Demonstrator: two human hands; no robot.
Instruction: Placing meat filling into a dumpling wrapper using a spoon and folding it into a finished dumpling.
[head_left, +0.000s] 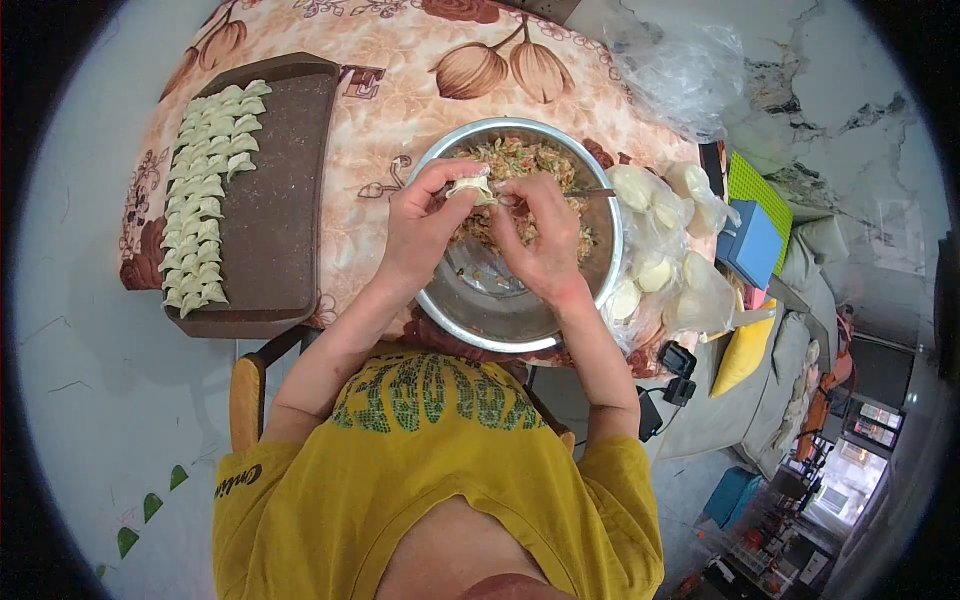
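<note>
Above a wide steel bowl (447,333) I hold a small pale dumpling (470,189). My left hand (420,222) is closed round it, the thumb and fingers pinching its left side. The fingertips of my right hand (546,240) are pinched together at the dumpling's right edge. Beneath my hands lies a chopped filling (520,160) of mixed green and orange bits, heaped toward the bowl's far side. A dark utensil handle (592,192) rests across the bowl's right rim.
To the left, a brown tray (285,190) carries rows of finished dumplings (208,190). Clear plastic bags with round dough wrappers (655,272) lie right of the bowl. A crumpled plastic bag (685,75) sits at the far right of the flowered tablecloth (375,110).
</note>
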